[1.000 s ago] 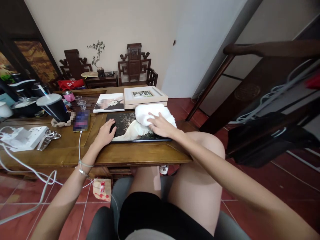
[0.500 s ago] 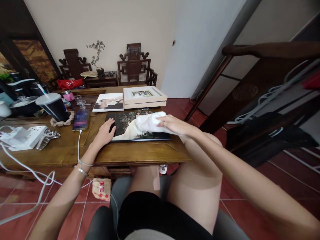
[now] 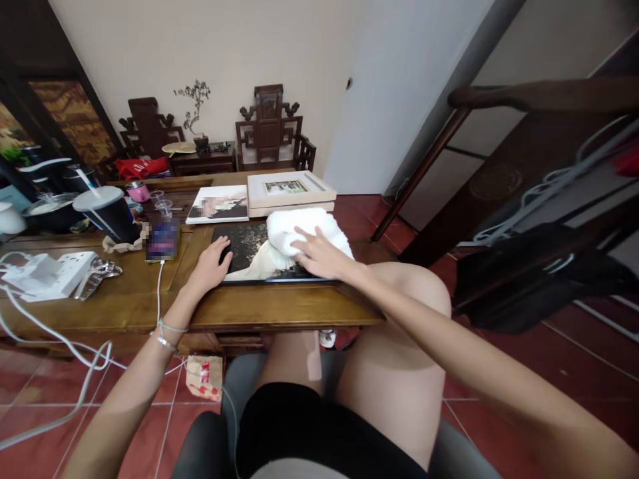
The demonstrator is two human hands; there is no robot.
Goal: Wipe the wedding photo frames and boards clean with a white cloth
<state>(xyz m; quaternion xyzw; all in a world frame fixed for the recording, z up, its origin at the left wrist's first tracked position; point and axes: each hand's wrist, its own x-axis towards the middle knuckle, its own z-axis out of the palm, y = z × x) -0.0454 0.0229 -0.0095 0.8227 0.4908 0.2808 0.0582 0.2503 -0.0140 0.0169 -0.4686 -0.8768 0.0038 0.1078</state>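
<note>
A dark framed photo print (image 3: 242, 246) with a pale flowing dress in it lies flat on the wooden table. My left hand (image 3: 214, 261) rests on its left edge, fingers stretched out and lying flat, holding nothing. Over the right part of the print is a folded white cloth (image 3: 284, 229), which hides much of the picture. On top of this cloth my right hand (image 3: 322, 253) presses down with its fingers spread, not wrapped round it.
Behind the print are a white-edged photo panel (image 3: 219, 203) and a stack of pale frames (image 3: 292, 189). To the left lie a charging phone (image 3: 162, 239), a lidded cup (image 3: 110, 213) and a power strip (image 3: 70, 273). A wooden chair rail (image 3: 499, 100) rises at right.
My right hand has gone from gripping the bunched cloth to lying spread on it. The cloth is now flatter and covers the print's upper right. My left hand has stayed put.
</note>
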